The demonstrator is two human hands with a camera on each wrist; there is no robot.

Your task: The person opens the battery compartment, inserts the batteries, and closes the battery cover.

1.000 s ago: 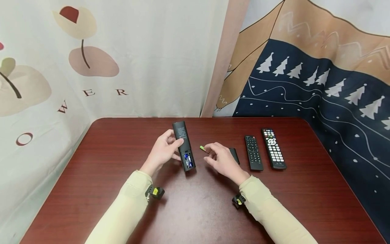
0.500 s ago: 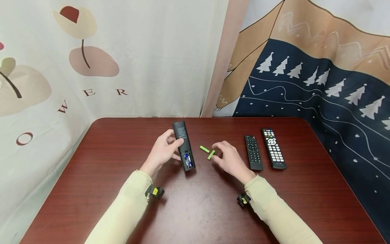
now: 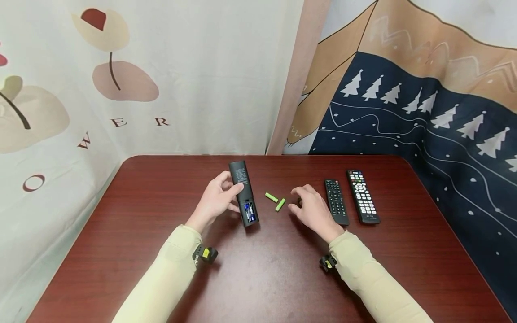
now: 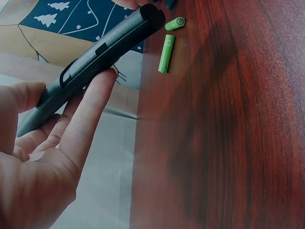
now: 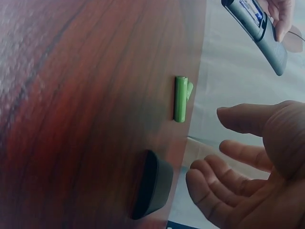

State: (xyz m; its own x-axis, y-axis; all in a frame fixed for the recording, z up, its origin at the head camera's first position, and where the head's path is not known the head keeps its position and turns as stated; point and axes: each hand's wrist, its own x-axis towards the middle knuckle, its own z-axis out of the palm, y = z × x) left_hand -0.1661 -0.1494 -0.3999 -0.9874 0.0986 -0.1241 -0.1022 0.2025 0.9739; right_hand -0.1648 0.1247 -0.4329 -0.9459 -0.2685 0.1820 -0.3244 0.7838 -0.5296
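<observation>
My left hand holds a black remote control, back side up and tilted, thumb across its back and fingers beneath. In its uncovered battery compartment sit blue batteries. Two green batteries lie on the table to the right of it: one farther back, the other nearer my right hand. That right hand hovers with loosely bent fingers and nothing in them, a short way right of the green batteries. Below it, a black battery cover rests on the table in the right wrist view, mostly hidden in the head view.
Two more remotes lie buttons up at the right: a slim black one, partly behind my right hand, and a longer one with white buttons. The brown wooden table ends at hanging curtains behind.
My right hand has withdrawn to the right from the green batteries, uncovering one of them and covering the black battery cover in the head view. The left hand keeps the remote still.
</observation>
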